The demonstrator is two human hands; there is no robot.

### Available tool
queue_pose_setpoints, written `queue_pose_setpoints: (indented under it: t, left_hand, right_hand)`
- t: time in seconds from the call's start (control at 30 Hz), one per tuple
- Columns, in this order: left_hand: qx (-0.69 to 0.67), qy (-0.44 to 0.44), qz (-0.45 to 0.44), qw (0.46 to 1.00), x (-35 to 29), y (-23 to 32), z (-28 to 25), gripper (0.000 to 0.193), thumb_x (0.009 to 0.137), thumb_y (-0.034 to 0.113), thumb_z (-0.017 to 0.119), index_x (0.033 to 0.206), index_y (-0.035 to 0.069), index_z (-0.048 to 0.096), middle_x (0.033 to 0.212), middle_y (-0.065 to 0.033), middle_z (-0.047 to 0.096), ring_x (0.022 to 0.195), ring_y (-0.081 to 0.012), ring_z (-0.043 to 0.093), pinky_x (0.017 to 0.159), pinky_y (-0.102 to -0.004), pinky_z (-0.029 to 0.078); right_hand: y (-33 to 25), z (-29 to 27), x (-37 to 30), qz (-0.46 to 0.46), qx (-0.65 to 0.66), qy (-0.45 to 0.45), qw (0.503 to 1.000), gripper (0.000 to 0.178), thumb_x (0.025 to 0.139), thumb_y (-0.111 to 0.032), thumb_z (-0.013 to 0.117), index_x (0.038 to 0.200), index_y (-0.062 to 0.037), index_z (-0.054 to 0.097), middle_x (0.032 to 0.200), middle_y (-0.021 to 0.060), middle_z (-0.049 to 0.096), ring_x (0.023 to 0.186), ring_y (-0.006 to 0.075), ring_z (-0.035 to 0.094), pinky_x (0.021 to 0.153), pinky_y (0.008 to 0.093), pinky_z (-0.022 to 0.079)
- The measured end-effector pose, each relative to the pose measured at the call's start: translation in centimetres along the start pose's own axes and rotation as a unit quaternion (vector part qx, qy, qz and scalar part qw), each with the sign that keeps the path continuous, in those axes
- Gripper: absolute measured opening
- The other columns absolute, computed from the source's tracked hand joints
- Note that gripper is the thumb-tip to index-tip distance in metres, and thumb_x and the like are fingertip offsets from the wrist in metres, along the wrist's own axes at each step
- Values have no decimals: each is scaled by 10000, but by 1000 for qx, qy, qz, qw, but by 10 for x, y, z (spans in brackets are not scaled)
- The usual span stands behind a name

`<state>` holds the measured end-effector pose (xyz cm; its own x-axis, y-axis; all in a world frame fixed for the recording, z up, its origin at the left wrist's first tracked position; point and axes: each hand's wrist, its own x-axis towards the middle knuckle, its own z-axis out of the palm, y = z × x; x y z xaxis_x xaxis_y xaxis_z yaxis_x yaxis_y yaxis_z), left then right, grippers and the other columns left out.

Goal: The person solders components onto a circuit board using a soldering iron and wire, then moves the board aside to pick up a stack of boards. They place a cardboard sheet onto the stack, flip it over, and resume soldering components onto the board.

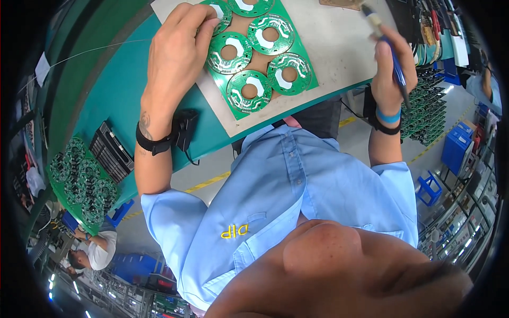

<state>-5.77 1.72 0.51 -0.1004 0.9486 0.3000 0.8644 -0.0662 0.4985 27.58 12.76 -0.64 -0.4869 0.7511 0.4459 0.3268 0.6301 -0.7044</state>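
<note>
A green circuit board panel [308, 59] with several ring-shaped boards, each with a white patch and a round hole, lies flat on a light sheet. At its upper left, my left hand [183, 50] is bent over, thumb and fingers closed at the panel's edge; the fingertips are partly hidden. My right hand [391, 71] is raised to the right of the panel, gripping a brush [397, 69] with a dark blue handle. Its pale bristle end points up and away, slightly blurred, apart from the panel.
The light sheet [339, 47] covers part of a green table mat [124, 79]. Left are a black slotted tray [110, 153] and a populated green board panel [85, 183]. Upright green boards [427, 114] stand at right, below hanging tools [435, 26]. A person [98, 252] is at lower left.
</note>
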Motion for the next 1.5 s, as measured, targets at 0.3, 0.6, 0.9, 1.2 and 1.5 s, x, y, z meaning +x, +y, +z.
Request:
queue_pose_setpoints:
  t: [0.3, 0.6, 0.9, 1.2, 1.5]
  left_hand:
    - [-11, -8, -76, 997, -5, -16, -12, 141, 988, 116, 714, 1056, -5, 688, 970, -96, 671, 762, -218, 647, 697, -348, 526]
    - [37, -4, 38, 999, 0, -13, -8, 116, 980, 80, 688, 1064, 3, 706, 999, -122, 680, 891, -314, 654, 777, -408, 524]
    - [32, -22, 16, 999, -1, -15, -6, 108, 970, 88, 695, 1042, 8, 710, 955, -116, 667, 872, -317, 633, 766, -409, 514]
    - [29, -11, 17, 999, -1, -17, -5, 104, 963, 85, 701, 1034, 11, 714, 924, -112, 654, 844, -312, 627, 746, -414, 512]
    - [14, -14, 26, 999, -1, -16, -3, 106, 972, 82, 695, 1047, 10, 709, 926, -108, 657, 824, -293, 633, 732, -405, 514]
  right_hand:
    - [-19, 0, 7, -29, 101, 46, 993, 251, 994, -68, 696, 1222, 35, 711, 1025, 125, 728, 865, 161, 697, 791, 270, 537]
    - [-45, 16, 33, -87, 87, -206, 971, 238, 989, -35, 639, 1193, 66, 709, 926, 163, 731, 816, 193, 688, 713, 287, 511]
    - [-51, 40, 37, -69, 85, -196, 975, 229, 998, -33, 651, 1199, 47, 726, 854, 138, 734, 738, 175, 649, 661, 287, 485]
    - [-54, 47, 37, -58, 84, -204, 974, 267, 995, -57, 699, 1247, 26, 724, 892, 125, 767, 745, 160, 643, 666, 281, 503]
    - [-57, 45, 32, -28, 94, -241, 966, 336, 1012, -116, 693, 1321, 17, 695, 991, 141, 791, 834, 190, 711, 738, 295, 551]
